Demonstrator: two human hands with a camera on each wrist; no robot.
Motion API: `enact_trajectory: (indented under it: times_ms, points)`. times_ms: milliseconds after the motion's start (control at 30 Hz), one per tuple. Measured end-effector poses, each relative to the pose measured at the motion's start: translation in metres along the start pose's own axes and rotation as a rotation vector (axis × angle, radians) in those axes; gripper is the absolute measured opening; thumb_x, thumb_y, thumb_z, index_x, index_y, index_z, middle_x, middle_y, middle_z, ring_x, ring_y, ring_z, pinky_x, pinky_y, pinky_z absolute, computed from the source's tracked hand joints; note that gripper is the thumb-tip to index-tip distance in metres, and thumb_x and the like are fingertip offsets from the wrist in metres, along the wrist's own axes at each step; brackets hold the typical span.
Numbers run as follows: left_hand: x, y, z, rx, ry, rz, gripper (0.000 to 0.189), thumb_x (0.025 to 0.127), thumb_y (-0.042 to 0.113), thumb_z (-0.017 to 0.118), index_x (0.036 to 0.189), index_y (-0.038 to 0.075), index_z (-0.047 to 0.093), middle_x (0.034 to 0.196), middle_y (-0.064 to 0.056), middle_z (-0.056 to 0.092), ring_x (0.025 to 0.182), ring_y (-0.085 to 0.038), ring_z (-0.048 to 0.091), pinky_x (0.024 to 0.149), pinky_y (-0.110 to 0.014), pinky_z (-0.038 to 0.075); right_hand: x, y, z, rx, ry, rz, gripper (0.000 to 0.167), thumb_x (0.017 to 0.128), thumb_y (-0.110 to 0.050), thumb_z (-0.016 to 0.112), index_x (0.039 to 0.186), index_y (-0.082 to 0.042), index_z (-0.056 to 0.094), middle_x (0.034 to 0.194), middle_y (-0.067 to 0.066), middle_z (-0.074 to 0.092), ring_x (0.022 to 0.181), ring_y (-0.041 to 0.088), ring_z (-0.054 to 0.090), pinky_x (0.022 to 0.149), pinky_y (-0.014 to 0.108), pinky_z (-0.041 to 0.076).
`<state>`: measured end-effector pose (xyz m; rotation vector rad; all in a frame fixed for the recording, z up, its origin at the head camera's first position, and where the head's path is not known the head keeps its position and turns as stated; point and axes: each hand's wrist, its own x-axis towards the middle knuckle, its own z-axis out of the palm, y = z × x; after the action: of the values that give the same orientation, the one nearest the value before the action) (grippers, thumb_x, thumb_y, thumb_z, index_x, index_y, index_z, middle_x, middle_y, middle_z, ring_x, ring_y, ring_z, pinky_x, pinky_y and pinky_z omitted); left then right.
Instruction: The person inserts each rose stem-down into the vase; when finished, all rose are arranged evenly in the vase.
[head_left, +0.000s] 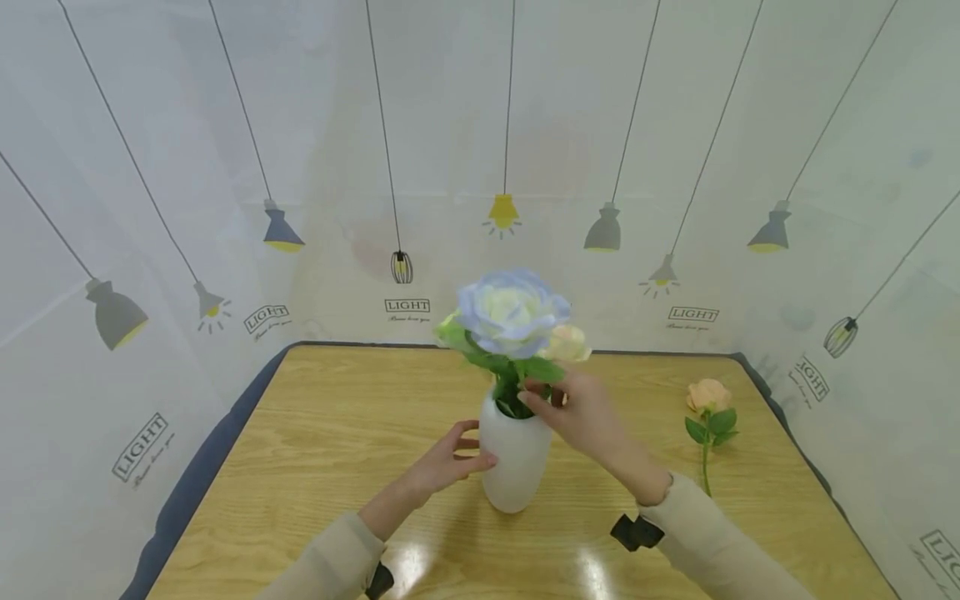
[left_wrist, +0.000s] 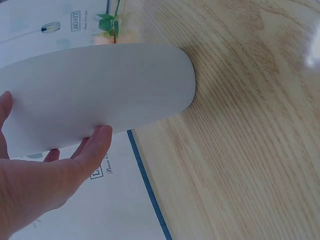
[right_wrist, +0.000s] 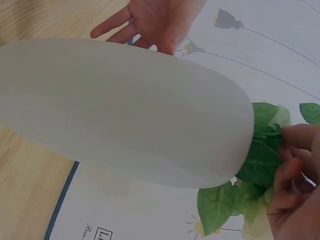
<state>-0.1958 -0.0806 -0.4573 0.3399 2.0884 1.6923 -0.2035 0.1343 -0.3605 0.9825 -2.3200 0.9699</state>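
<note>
A white vase (head_left: 514,458) stands upright on the table, holding a large blue-and-white rose (head_left: 513,312) and a pale cream rose (head_left: 567,343). My left hand (head_left: 442,462) rests against the vase's left side, thumb and fingers spread, fingertips touching the wall in the left wrist view. At the vase's mouth, my right hand (head_left: 581,412) pinches a green stem (right_wrist: 270,135) between thumb and fingers. Green leaves (right_wrist: 260,160) crowd around that stem. Which flower the pinched stem carries is hard to tell, and the stems' lower ends are hidden inside the vase.
On the right side of the wooden table (head_left: 337,433) lies a single peach rose (head_left: 708,396) with its stem toward me. A white curtain (head_left: 442,125) printed with hanging lamps encloses the table at the back and sides.
</note>
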Motion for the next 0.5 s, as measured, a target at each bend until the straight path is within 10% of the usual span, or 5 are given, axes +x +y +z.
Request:
enact_trajectory:
  times_ms: [500]
  points:
    - [-0.001,-0.002,0.000,0.010,-0.009,0.085,0.060,0.082,0.029,0.064,0.130,0.008,0.036,0.125,-0.014,0.041,0.109,-0.034,0.043,0.079,-0.048,0.039,-0.012,0.005,0.012,0.044,-0.006,-0.068,0.013,0.066,0.001,0.069,0.075,-0.007,0.063,0.071,-0.003,0.052,0.059,0.008,0.047,0.050,0.022,0.041]
